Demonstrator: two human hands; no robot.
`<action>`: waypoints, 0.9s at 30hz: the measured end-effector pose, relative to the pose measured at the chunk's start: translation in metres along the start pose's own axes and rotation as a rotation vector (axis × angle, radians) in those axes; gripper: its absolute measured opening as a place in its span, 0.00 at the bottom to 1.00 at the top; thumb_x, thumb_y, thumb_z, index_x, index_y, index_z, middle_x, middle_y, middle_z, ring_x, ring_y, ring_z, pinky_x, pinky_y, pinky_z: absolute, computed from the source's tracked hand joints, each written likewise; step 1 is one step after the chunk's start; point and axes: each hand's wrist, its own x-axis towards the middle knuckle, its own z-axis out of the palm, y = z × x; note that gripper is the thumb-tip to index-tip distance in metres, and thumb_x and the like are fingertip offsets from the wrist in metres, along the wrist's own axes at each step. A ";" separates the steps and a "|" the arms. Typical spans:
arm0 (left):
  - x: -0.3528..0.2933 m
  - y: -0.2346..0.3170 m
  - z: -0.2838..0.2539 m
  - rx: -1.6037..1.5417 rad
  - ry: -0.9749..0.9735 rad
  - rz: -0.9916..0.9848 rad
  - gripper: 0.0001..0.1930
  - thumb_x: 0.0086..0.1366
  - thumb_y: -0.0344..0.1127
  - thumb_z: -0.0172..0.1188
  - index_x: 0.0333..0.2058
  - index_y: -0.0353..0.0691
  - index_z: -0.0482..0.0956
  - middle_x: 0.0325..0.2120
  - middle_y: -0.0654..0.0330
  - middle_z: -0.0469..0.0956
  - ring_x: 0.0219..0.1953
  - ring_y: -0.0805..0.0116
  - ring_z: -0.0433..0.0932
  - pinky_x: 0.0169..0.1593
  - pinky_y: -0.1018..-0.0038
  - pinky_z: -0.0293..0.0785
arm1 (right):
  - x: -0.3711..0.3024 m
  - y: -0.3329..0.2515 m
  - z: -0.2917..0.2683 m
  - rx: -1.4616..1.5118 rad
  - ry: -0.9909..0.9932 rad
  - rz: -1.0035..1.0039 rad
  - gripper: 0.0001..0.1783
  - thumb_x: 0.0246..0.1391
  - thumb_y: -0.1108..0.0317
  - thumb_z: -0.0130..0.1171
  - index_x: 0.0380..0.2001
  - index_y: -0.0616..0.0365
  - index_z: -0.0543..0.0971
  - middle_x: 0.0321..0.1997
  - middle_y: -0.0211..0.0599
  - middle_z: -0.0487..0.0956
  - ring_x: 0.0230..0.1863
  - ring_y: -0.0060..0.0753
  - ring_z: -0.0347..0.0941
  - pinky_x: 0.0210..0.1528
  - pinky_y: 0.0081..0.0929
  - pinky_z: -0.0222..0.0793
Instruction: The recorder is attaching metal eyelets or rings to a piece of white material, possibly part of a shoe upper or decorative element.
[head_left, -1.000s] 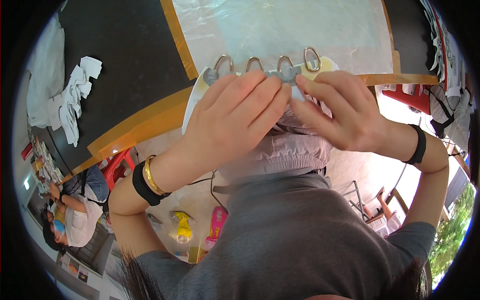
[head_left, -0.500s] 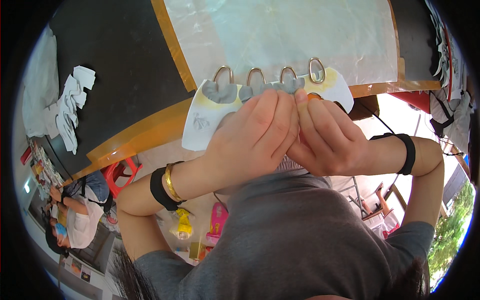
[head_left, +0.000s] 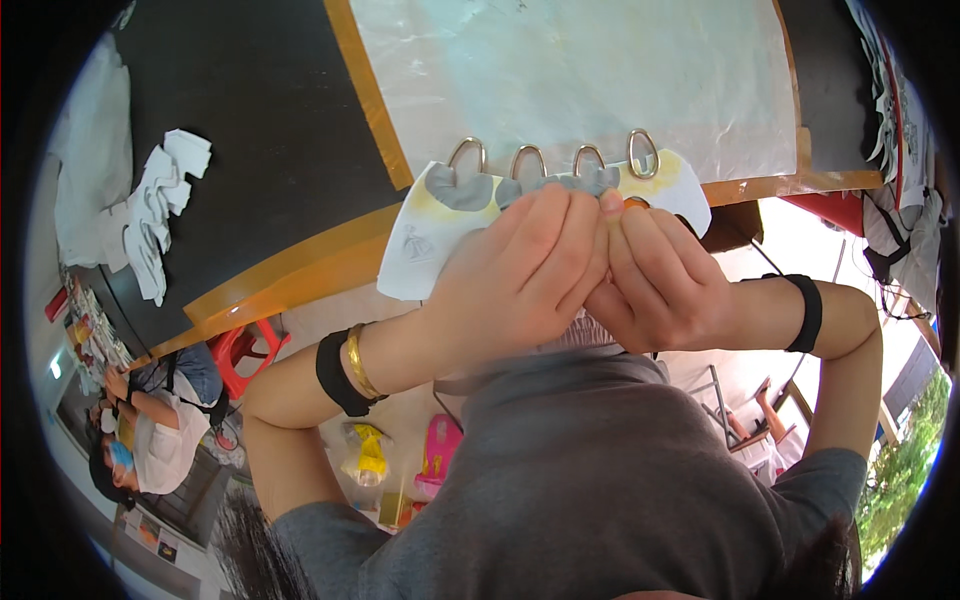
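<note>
I hold a white cloth piece [head_left: 425, 245] with grey and yellow patches in front of me. Several metal rings [head_left: 527, 160] stick up along its top edge. My left hand [head_left: 520, 275], with a black band and a gold bangle on the wrist, covers the middle of the piece, fingers pinched at its upper edge. Pressed against it, my right hand [head_left: 665, 285], with a black wristband, pinches the same edge near a small orange spot [head_left: 634, 203]. Both hands hide the lower part of the piece.
A black table [head_left: 240, 130] with orange taped edges lies behind, with a translucent plastic sheet [head_left: 600, 70] on it. Crumpled white cloths [head_left: 160, 205] sit at its left. Below left are a red stool [head_left: 240, 350] and a seated person [head_left: 160, 420].
My hands have closed together over the piece's middle. The piece has shifted, so more of its white left corner and all the rings now show.
</note>
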 end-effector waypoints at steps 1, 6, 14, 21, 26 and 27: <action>0.000 0.000 0.000 -0.007 -0.010 -0.002 0.14 0.46 0.23 0.60 0.35 0.30 0.79 0.37 0.54 0.75 0.41 0.60 0.75 0.40 0.71 0.76 | 0.000 -0.001 0.000 -0.005 -0.006 0.021 0.04 0.47 0.72 0.50 0.22 0.59 0.72 0.34 0.48 0.78 0.38 0.36 0.74 0.41 0.27 0.71; 0.001 0.001 -0.003 -0.005 -0.031 0.002 0.15 0.44 0.24 0.61 0.35 0.30 0.78 0.37 0.54 0.74 0.40 0.59 0.75 0.40 0.70 0.75 | 0.000 0.008 -0.002 0.189 0.004 0.120 0.02 0.43 0.74 0.54 0.23 0.58 0.71 0.33 0.44 0.76 0.38 0.38 0.72 0.39 0.29 0.69; 0.014 0.007 -0.003 -0.229 -0.028 -0.222 0.16 0.45 0.22 0.62 0.36 0.37 0.75 0.37 0.56 0.72 0.37 0.58 0.73 0.39 0.68 0.71 | -0.010 0.015 -0.021 0.536 0.359 0.557 0.13 0.32 0.78 0.65 0.25 0.58 0.73 0.34 0.36 0.74 0.35 0.41 0.69 0.37 0.33 0.67; 0.023 0.000 -0.032 0.013 0.008 -0.551 0.18 0.52 0.33 0.63 0.42 0.38 0.72 0.43 0.52 0.69 0.45 0.50 0.68 0.48 0.59 0.65 | 0.008 0.001 -0.006 0.419 0.194 0.897 0.22 0.42 0.77 0.62 0.45 0.58 0.73 0.45 0.41 0.74 0.50 0.49 0.66 0.50 0.41 0.62; 0.020 0.007 0.003 -0.189 0.061 -0.473 0.18 0.48 0.38 0.65 0.36 0.39 0.70 0.44 0.49 0.68 0.48 0.48 0.68 0.51 0.54 0.62 | -0.023 -0.009 0.010 0.711 0.348 1.058 0.15 0.52 0.81 0.52 0.45 0.63 0.72 0.39 0.40 0.72 0.42 0.35 0.70 0.41 0.28 0.68; 0.021 0.012 -0.005 -0.260 0.054 -0.465 0.17 0.48 0.37 0.65 0.34 0.39 0.69 0.40 0.49 0.70 0.47 0.50 0.69 0.52 0.54 0.62 | -0.030 -0.012 0.002 0.838 0.296 1.160 0.16 0.53 0.83 0.50 0.46 0.64 0.71 0.39 0.36 0.70 0.40 0.25 0.69 0.38 0.20 0.66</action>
